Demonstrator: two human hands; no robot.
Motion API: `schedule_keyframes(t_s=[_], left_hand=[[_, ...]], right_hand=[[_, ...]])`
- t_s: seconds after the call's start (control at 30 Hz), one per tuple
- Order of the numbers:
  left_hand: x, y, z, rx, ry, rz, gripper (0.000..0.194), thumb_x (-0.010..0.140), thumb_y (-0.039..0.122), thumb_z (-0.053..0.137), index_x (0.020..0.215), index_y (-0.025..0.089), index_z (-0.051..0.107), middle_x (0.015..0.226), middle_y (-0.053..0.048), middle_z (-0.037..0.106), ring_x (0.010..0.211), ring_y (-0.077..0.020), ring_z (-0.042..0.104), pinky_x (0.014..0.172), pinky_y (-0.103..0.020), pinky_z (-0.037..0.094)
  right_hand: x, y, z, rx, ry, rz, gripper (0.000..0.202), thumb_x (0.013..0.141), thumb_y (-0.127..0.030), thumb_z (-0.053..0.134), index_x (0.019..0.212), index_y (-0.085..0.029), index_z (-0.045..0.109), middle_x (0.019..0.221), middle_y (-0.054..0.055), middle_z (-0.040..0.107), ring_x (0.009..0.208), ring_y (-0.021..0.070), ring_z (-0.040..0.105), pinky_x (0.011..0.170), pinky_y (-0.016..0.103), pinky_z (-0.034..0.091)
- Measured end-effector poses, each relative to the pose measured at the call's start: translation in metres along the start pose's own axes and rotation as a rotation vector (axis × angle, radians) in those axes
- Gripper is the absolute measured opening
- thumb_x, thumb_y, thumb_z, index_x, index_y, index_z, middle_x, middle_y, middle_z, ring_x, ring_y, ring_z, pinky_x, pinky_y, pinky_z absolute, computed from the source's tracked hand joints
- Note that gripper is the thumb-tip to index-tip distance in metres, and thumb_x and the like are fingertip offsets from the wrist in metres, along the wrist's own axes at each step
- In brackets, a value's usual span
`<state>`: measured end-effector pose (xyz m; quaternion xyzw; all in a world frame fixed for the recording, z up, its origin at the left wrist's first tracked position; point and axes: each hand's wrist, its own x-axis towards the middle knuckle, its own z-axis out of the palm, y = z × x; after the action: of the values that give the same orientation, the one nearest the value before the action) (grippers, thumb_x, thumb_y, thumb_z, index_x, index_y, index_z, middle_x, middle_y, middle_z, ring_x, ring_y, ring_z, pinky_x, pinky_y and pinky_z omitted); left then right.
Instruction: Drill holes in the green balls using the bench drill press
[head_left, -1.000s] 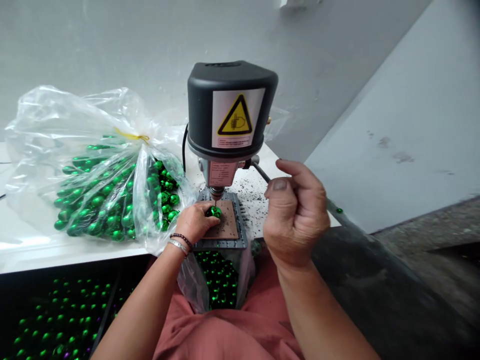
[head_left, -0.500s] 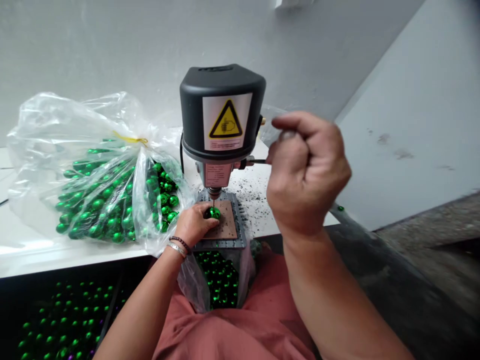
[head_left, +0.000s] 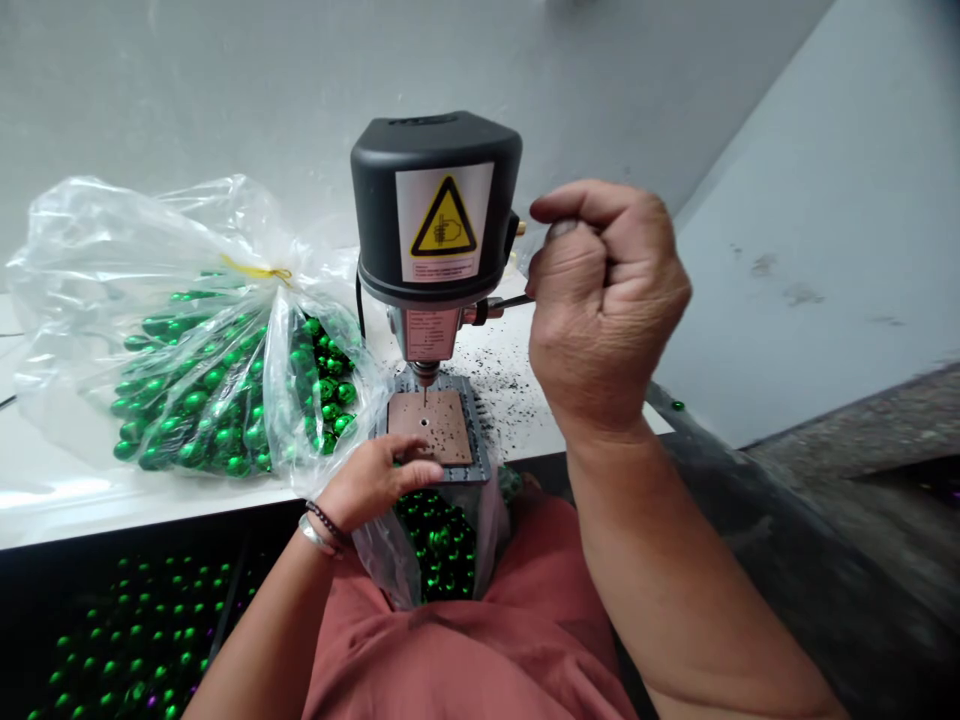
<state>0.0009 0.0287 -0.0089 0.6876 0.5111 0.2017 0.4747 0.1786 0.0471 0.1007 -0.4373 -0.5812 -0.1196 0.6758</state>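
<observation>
A small bench drill press (head_left: 431, 210) with a black cover and a yellow warning sign stands in the middle. Its thin drill bit (head_left: 426, 396) hangs over a brown board (head_left: 450, 440) with a small hole in it, on a grey metal base. My left hand (head_left: 379, 478) hovers at the front left edge of the board, thumb and fingers apart, with no ball seen in it. On the right, my right hand (head_left: 607, 310) is closed around the end of the feed lever (head_left: 514, 301); the grip is hidden inside the fist. Just below the base, shiny green balls (head_left: 439, 550) fill an open plastic bag.
A large clear plastic bag (head_left: 82, 240) of green balls, with a yellow tie, lies on the white table (head_left: 45, 505) at left. Dark shavings (head_left: 506, 385) scatter right of the base. More green balls (head_left: 127, 635) sit in a dark container at lower left.
My left hand has let go of the green ball under the bit and moved toward me; that ball is gone from the board. The right fist stays on the lever, slightly higher.
</observation>
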Motion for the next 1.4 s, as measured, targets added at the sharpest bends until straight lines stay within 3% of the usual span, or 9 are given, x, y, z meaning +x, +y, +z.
schedule_keyframes(t_s=[0.1,0.2,0.33,0.43,0.6,0.7,0.83,1.13,1.4], left_hand=[[0.006,0.001,0.002,-0.515,0.110,-0.176,0.052,0.072,0.062,0.048,0.093,0.016,0.060,0.082,-0.006,0.064,0.072,-0.0167,0.061,0.058,-0.026,0.046],[0.010,0.003,0.002,-0.958,0.093,-0.276,0.047,0.074,0.061,0.045,0.085,0.016,0.054,0.074,-0.003,0.059,0.067,-0.0138,0.059,0.051,-0.022,0.045],[0.011,0.000,-0.001,-1.104,0.094,-0.213,0.018,0.071,0.026,0.063,0.082,0.013,0.057,0.076,-0.003,0.059,0.074,-0.0128,0.060,0.066,-0.025,0.050],[0.010,-0.002,0.000,-1.030,0.137,-0.198,0.034,0.063,0.011,0.065,0.096,0.013,0.059,0.076,-0.001,0.059,0.071,-0.0099,0.058,0.072,-0.026,0.049],[0.016,-0.012,0.005,-0.596,0.304,-0.094,0.058,0.060,0.024,0.071,0.113,0.017,0.049,0.089,-0.001,0.060,0.075,-0.0103,0.057,0.071,-0.025,0.047],[0.023,-0.020,0.007,-0.271,0.450,-0.033,0.055,0.055,0.033,0.074,0.102,0.015,0.051,0.084,-0.002,0.060,0.073,-0.0124,0.056,0.066,-0.025,0.045],[0.025,-0.022,0.008,-0.026,0.462,0.039,0.043,0.066,0.044,0.064,0.096,0.016,0.055,0.080,-0.003,0.061,0.069,-0.0143,0.056,0.063,-0.026,0.044],[0.021,-0.014,0.007,-0.117,0.336,0.012,0.046,0.077,0.042,0.051,0.118,0.020,0.051,0.075,-0.002,0.063,0.058,-0.0132,0.055,0.056,-0.025,0.044],[0.032,-0.018,0.008,-0.176,0.361,0.000,0.037,0.064,0.035,0.066,0.098,0.019,0.060,0.083,-0.003,0.067,0.075,-0.0168,0.061,0.069,-0.028,0.048]], right_hand=[[-0.001,0.001,-0.001,-0.006,0.004,-0.015,0.022,0.086,-0.019,0.035,0.091,-0.020,0.056,0.075,-0.002,0.057,0.068,0.0049,0.057,0.069,0.021,0.049],[-0.002,0.002,-0.002,-0.017,0.005,-0.027,0.022,0.087,-0.021,0.034,0.091,-0.021,0.056,0.075,-0.002,0.058,0.069,0.0058,0.058,0.068,0.023,0.049],[-0.002,0.002,-0.003,-0.027,-0.001,-0.026,0.022,0.086,-0.021,0.035,0.092,-0.021,0.056,0.074,-0.002,0.058,0.069,0.0060,0.058,0.066,0.022,0.049],[-0.003,0.002,-0.003,-0.014,-0.003,-0.028,0.021,0.086,-0.019,0.035,0.092,-0.021,0.056,0.075,-0.002,0.057,0.071,0.0055,0.059,0.068,0.022,0.050],[-0.004,0.003,-0.003,-0.004,0.013,-0.052,0.019,0.086,-0.018,0.037,0.090,-0.021,0.055,0.076,-0.004,0.058,0.068,0.0036,0.058,0.068,0.020,0.050],[-0.004,0.002,-0.004,0.005,0.005,-0.047,0.018,0.086,-0.020,0.037,0.090,-0.021,0.055,0.077,-0.004,0.058,0.060,0.0011,0.055,0.062,0.017,0.049],[-0.006,0.003,-0.005,0.030,-0.032,-0.028,0.018,0.088,-0.025,0.035,0.091,-0.022,0.052,0.078,-0.005,0.057,0.059,0.0003,0.054,0.063,0.016,0.049],[-0.007,0.005,-0.007,0.023,-0.065,-0.032,0.021,0.087,-0.026,0.034,0.094,-0.022,0.053,0.079,-0.003,0.058,0.068,0.0049,0.057,0.073,0.025,0.051],[-0.007,0.004,-0.010,0.012,-0.073,-0.042,0.021,0.087,-0.025,0.034,0.094,-0.022,0.054,0.085,-0.003,0.059,0.075,0.0048,0.058,0.074,0.023,0.051]])
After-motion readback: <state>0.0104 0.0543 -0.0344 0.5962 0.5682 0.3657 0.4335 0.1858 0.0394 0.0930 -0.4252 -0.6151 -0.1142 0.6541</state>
